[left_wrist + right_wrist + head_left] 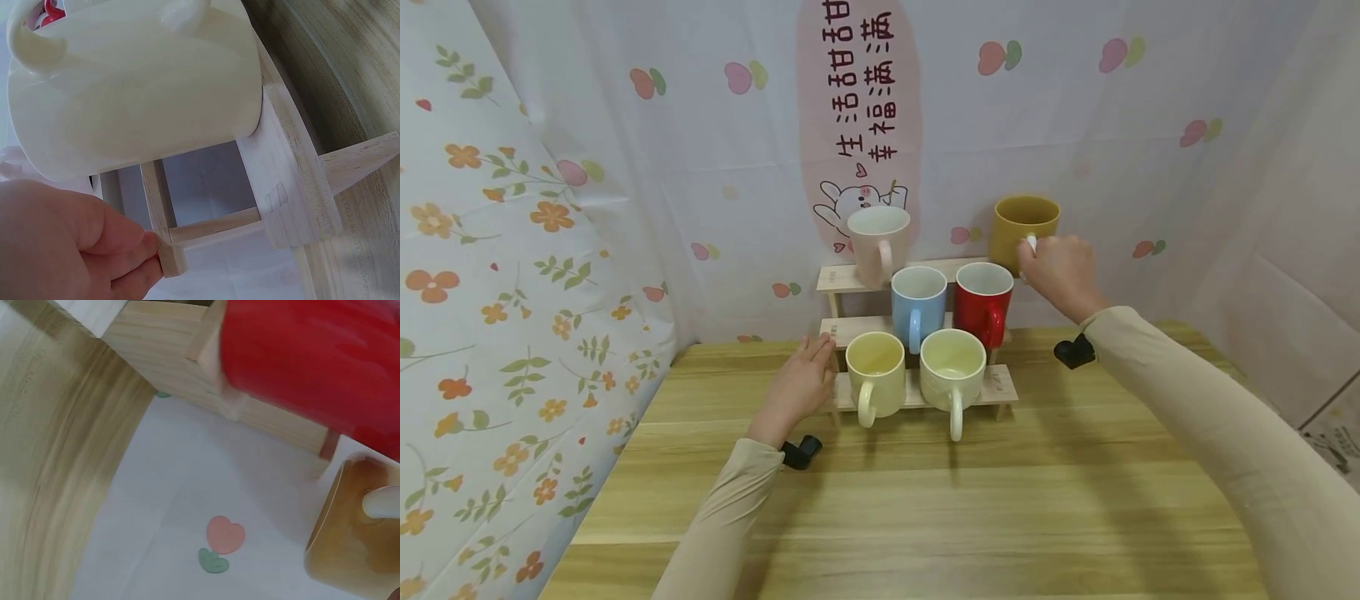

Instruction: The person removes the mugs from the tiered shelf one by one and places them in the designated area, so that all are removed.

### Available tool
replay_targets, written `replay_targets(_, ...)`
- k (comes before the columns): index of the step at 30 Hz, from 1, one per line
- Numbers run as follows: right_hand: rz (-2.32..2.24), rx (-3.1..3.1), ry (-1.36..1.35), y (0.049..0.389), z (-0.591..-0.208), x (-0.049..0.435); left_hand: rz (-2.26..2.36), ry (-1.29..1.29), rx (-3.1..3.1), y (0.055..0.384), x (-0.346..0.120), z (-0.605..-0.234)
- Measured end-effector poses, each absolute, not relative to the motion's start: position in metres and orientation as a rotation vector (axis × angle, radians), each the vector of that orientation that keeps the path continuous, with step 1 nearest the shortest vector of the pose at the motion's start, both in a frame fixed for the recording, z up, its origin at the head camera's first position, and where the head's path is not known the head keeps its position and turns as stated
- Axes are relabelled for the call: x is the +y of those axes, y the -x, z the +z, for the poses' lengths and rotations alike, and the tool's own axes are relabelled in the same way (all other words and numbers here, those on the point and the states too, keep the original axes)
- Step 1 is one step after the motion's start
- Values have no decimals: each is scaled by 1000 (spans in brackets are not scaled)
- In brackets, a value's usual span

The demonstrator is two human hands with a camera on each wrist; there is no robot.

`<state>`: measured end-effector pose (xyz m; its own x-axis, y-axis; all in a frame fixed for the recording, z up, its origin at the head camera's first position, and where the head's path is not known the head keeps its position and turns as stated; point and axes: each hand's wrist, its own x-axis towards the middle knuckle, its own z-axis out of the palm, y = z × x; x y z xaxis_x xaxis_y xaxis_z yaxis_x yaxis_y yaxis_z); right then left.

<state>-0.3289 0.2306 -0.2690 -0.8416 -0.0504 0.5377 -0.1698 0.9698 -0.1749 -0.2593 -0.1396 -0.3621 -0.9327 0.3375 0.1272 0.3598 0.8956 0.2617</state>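
Head view: your right hand [1063, 267] pinches the white handle [1032, 242] of the ochre mug [1010, 237], fingers curled in tight. Mug's upright at the right end of the rack [1002, 383], top tier level; your hand hides part of it, so can't tell if its base touches the board. Your left hand [796, 387] is at the rack's left side, fingers close together at the middle tier's end. Rack stands on the bench [925, 533]. On the rack: pink mug [872, 250], top tier, left; blue mug [919, 302], middle tier, centre; red mug [979, 302], middle tier, right; yellow mug [880, 379], bottom tier, left; cream mug [946, 379], bottom tier, right. All upright. Printed cloth [1037, 125] hangs behind the rack.

Left wrist view: your left hand's thumb and fingers close on a wooden end at the rack's left side, no mug in them. Yellow mug sits on the rack just beside, big in view.

Right wrist view: red mug on the rack, large; ochre mug near the rack's end, handle in view. Only a bit of your right hand shows at the corner; can't tell the grip from here.
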Motion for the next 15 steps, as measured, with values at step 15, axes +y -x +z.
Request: replay_targets(15, 310, -2539, -106, 329, -279, 240, -449, 547, -2976, 259, -140, -362)
